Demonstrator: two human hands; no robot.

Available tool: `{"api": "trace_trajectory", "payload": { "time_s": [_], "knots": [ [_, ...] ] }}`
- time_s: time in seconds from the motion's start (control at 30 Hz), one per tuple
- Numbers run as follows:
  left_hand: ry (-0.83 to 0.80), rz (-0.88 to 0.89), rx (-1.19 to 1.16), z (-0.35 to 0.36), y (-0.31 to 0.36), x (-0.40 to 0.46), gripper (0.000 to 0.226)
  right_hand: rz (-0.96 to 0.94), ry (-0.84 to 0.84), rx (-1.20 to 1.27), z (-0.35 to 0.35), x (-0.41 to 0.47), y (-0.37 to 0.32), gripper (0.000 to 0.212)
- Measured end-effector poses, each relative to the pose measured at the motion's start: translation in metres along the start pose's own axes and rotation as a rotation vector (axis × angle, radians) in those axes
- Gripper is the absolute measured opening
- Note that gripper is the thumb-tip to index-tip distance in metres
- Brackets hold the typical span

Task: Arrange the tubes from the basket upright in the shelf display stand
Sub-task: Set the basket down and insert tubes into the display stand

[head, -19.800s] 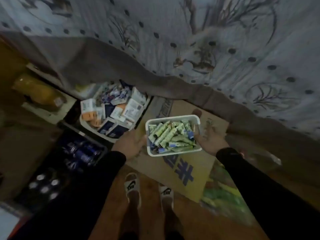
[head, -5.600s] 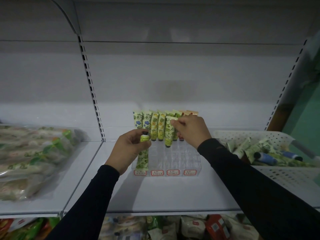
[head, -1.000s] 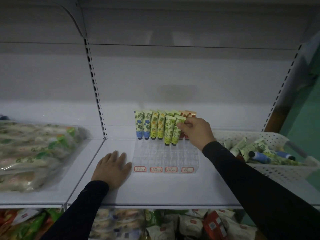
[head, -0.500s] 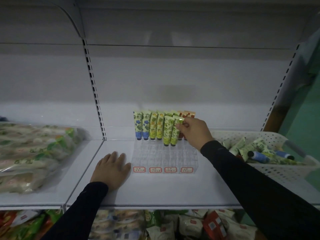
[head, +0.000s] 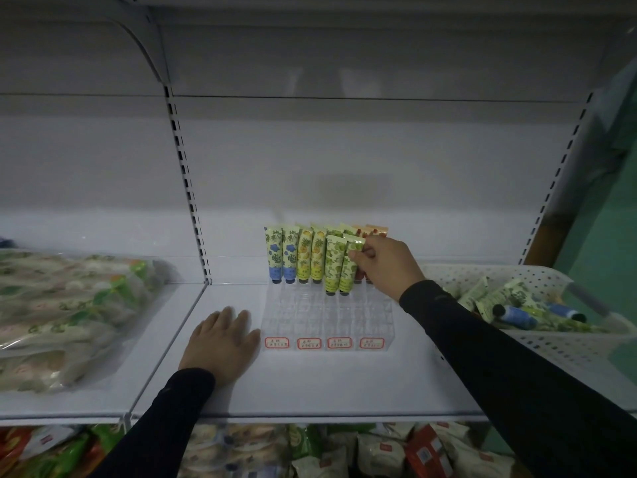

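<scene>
We see the clear display stand [head: 327, 317] on the white shelf [head: 310, 384]. Our right hand [head: 386, 267] pinches a green tube [head: 349, 267] standing upright in the stand's second row. Left of the stand our left hand [head: 220, 343] lies flat; right of it sits the white basket [head: 558, 346].

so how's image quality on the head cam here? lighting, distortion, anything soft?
Head view: dim, flat light with dark vignetted corners; wide-angle bowing bends the shelf edge and uprights; faint shadow patch on the back panel above the tubes; right hand and left hand fairly sharp; price labels too soft to read; bagged goods at left smeared.
</scene>
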State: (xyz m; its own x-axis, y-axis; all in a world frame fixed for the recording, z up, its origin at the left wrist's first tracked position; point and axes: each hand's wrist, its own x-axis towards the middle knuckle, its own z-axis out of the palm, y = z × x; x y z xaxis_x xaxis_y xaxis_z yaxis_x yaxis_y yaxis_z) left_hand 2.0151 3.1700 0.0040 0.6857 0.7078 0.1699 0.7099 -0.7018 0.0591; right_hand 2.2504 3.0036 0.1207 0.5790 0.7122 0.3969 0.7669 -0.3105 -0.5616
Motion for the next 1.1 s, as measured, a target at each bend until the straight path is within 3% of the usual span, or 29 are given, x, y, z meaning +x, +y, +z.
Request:
{"api": "trace_trajectory", "payload": {
  "time_s": [0.47,1.1],
  "knots": [
    [0.026,-0.010,-0.056,-0.0018,0.0028,-0.0012,0.084,0.004,0.016,-0.004,-0.0023,-0.0003,0.0006,0.029],
    [0.023,-0.017,-0.045,-0.0037,0.0053,-0.0022,0.089,-0.012,-0.033,-0.007,0.0015,0.0006,0.0081,0.033]
  ]
}}
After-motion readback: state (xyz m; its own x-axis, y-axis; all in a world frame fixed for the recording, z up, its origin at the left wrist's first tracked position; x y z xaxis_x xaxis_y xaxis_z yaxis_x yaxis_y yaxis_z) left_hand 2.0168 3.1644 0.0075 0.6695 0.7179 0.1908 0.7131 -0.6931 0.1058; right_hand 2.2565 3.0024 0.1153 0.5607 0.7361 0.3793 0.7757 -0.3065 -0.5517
